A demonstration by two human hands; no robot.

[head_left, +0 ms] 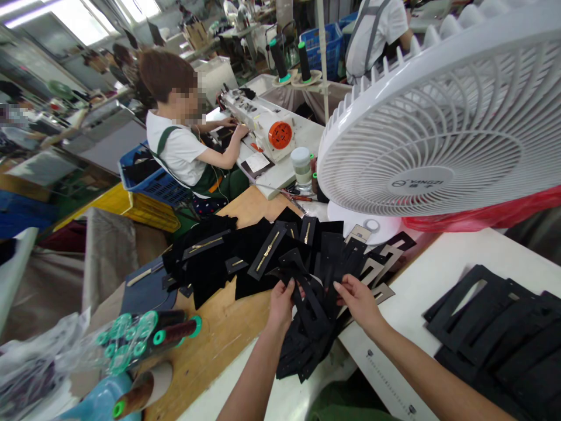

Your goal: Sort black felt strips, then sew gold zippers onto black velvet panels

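My left hand [283,297] is closed on the left side of a bunch of black slotted pieces [312,318], thumb and fingers pinching an edge. At the right side of the same bunch, my right hand [354,295] pinches another part of it. The pieces look like flat leather or fabric strips with cut-out slots; their lower ends fan out below my hands. Just beyond lie black panels with gold zippers [268,251] on black cloth. Beige-backed slotted pieces [380,266] spread out to the right of my right hand.
A large white fan [429,128] stands close at the right. Stacked black pieces [491,327] cover part of the white table [464,248]. Thread spools [175,333] lie at the lower left. Across the wooden bench, a co-worker [184,140] sits at a sewing machine [263,126].
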